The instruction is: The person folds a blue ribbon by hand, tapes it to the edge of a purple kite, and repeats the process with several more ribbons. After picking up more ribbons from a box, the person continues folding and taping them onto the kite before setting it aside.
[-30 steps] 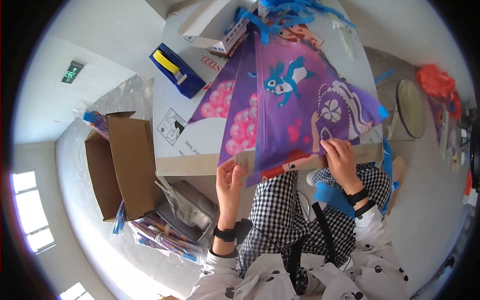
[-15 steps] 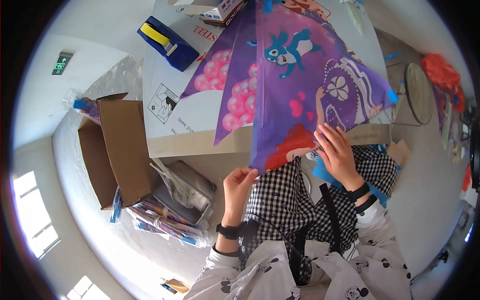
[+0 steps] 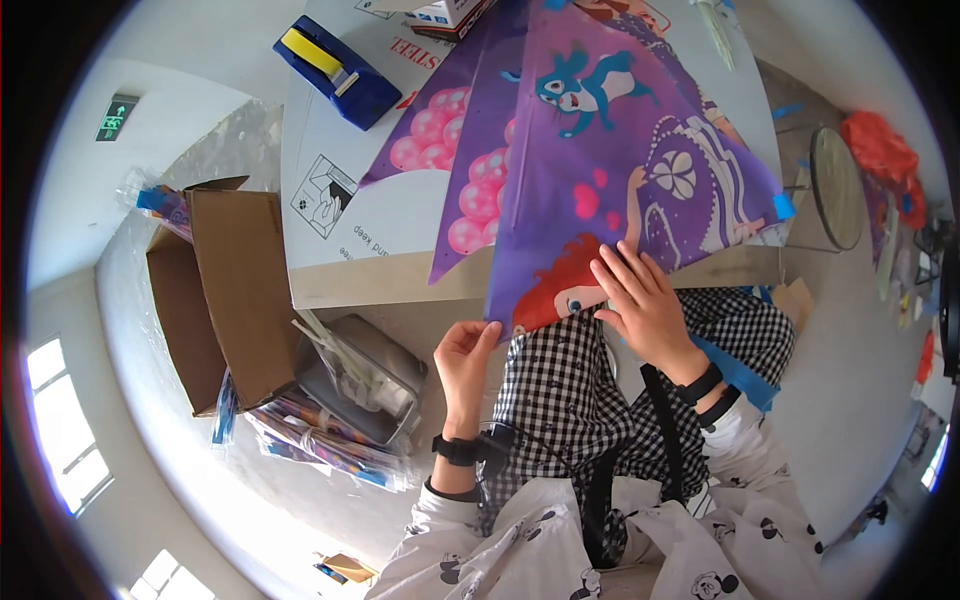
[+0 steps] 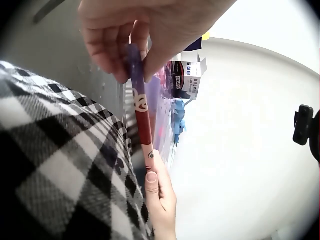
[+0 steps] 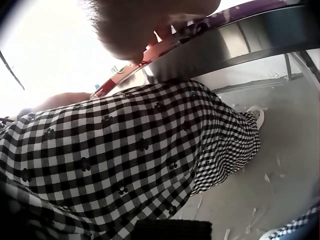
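A purple kite (image 3: 560,190) printed with cartoon figures and pink balloons spreads over the table, its near edge overhanging. At its near left corner, my left hand (image 3: 465,362) pinches the fabric between thumb and fingers. The left wrist view shows that pinch from close up, the kite (image 4: 142,125) seen edge-on. My right hand (image 3: 645,310) lies with straight fingers on the near edge, beside the red-haired figure. In the right wrist view my right hand (image 5: 150,25) sits over this edge, its fingertips partly hidden.
A blue tape dispenser (image 3: 340,75) and a small box (image 3: 445,18) stand on the table (image 3: 370,285). Left of it are a cardboard box (image 3: 240,290), a grey bin (image 3: 405,375) and wrapped bundles (image 3: 330,440) on the floor. A round stool (image 3: 836,188) stands at right.
My left hand, spread beside the corner at first, has come to pinch it and drawn it slightly left. My right hand has slid left along the edge, its fingers straightening. The view shifted.
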Motion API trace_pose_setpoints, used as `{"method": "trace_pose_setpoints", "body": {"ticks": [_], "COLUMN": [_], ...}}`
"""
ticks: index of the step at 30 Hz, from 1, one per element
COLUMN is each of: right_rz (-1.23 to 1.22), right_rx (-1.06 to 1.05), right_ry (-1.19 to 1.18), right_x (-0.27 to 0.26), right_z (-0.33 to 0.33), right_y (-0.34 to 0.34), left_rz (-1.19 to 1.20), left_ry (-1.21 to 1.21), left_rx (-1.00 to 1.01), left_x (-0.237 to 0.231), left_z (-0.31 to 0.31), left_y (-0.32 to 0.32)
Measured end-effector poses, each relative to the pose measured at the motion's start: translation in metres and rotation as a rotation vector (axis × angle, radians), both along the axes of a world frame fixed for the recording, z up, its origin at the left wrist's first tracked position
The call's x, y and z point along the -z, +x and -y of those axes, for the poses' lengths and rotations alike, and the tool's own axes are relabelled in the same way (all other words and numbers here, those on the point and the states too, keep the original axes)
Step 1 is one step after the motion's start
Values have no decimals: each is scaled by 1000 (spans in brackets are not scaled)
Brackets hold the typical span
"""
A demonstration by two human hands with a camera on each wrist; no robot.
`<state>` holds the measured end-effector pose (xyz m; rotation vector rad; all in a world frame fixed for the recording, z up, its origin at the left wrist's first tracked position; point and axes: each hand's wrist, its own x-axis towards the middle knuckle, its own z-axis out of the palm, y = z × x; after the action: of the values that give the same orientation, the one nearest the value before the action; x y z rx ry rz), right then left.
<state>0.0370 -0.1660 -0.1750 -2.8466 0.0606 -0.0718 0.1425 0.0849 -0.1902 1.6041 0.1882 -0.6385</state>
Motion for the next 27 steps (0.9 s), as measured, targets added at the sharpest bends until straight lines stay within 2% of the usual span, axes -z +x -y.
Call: {"method": "trace_pose_setpoints", "body": {"ticks": [7, 10, 13, 16, 20, 27], "right_rz": [-7, -37, -50, -36, -31, -29], "right_rx": [17, 50, 69, 71, 61, 72], "right_ry": [-79, -82, -80, -86, -98, -103], "right_x": [4, 7, 7, 8, 12, 12], "right_z": [-5, -8, -10, -11, -10, -11], "right_y": [11, 14, 16, 17, 16, 16], "left_rz": [-12, -76, 13, 9, -38, -14], "left_ry": [109, -30, -177, -102, -112, -60], "left_rx": [-7, -52, 47, 81, -46, -122], "left_x": [-4, -5, -15, -14, -2, 10], "left_z": [3, 1, -1, -11, -12, -11], "left_y": [8, 11, 8, 4, -2, -2]}}
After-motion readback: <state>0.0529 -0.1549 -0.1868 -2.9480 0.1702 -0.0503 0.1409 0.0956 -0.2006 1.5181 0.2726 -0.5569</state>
